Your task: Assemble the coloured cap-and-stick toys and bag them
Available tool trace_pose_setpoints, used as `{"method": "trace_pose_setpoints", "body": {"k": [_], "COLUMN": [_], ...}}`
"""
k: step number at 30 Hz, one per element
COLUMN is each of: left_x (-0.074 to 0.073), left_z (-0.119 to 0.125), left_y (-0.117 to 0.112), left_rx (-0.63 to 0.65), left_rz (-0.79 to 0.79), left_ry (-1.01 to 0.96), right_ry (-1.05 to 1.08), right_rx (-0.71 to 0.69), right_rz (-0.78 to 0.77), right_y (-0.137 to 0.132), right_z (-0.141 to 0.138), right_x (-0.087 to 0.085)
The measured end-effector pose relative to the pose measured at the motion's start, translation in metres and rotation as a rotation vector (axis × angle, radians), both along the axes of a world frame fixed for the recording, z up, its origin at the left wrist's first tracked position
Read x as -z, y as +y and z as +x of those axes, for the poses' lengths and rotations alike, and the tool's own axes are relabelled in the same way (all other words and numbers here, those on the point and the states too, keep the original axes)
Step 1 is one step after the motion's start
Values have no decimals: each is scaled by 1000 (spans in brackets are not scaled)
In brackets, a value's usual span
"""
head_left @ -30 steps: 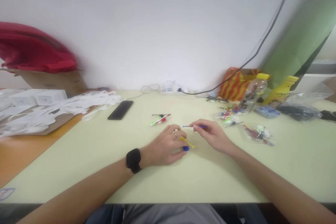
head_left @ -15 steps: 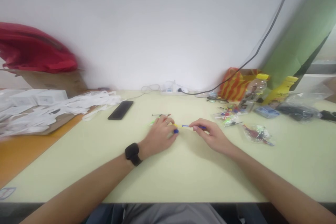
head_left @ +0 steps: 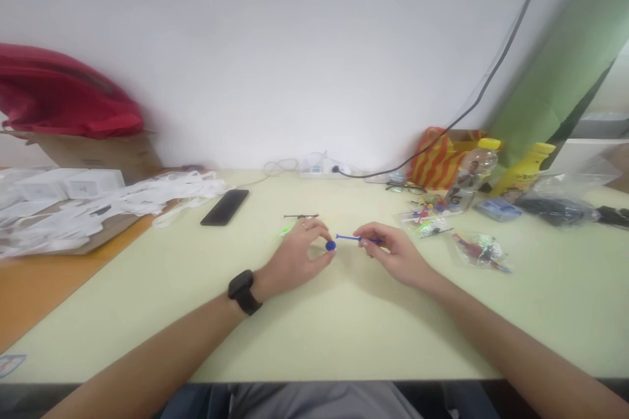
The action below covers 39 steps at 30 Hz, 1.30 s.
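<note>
My left hand rests on the pale green table with its fingers pinched round a small toy part that ends in a blue round cap. My right hand is close beside it, fingers pinched on a thin blue stick that points left toward the cap. The stick's tip and the cap are a little apart. Just behind my left hand lies a small toy helicopter with a dark rotor and green body, partly hidden by my fingers. A black watch sits on my left wrist.
A black phone lies at the back left, near a heap of white packets and a red bag. Small bags of toy parts, bottles, a striped bag and a power strip crowd the back right.
My left hand has moved away from me and turned its part, so the yellow piece no longer shows and the blue cap now faces the stick. My right hand has barely moved.
</note>
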State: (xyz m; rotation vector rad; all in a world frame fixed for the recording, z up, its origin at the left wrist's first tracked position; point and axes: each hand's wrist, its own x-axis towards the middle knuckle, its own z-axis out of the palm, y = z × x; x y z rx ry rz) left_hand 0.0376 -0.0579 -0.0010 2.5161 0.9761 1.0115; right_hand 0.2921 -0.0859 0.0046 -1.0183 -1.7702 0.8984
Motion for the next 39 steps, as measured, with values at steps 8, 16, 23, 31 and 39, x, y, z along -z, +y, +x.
{"method": "trace_pose_setpoints", "body": {"k": [8,16,23,31,39], "left_x": [8,7,-2,1,4], "left_z": [14,13,15,13,9], "left_y": [-10,-10,-17,-14,-10], "left_rx": [231,293,312,271,195], "left_rz": [-541,-614,-612,-504,-362], "left_ry": [-280,-269,-238,-223,-190], "right_ry": [162,56,-78,-171,-251], "right_rx": [-232,-218,-162,-53,-57], "right_rz": [-200,-101,21,85,138], "right_y": [-9,-12,-14,-12,-14], "right_z": [-11,-18,-17,-13,-11], "right_x": [-2,13,12,12,8]}}
